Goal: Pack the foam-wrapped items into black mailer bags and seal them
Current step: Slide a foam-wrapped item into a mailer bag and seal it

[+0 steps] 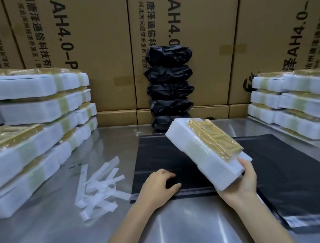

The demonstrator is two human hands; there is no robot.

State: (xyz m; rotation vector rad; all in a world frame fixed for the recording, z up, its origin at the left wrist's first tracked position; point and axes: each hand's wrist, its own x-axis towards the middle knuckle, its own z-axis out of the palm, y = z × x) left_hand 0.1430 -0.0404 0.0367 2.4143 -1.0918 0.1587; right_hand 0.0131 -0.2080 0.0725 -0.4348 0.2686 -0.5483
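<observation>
My right hand point(243, 180) grips the near end of a foam-wrapped item point(201, 146), white foam with a tan taped face, held tilted above the table. Below it a flat black mailer bag point(158, 159) lies on the steel table, its open end with the seal strip toward me. My left hand point(159, 186) rests on that bag's near edge, fingers spread and curled on the plastic. A tower of several packed black bags point(170, 88) stands at the back centre.
Tall stacks of foam-wrapped items stand at the left point(30, 120) and the right point(295, 103). Peeled white seal strips point(99, 185) lie scattered left of the bag. More flat black bags point(294, 187) spread to the right. Cardboard boxes point(92, 50) wall off the back.
</observation>
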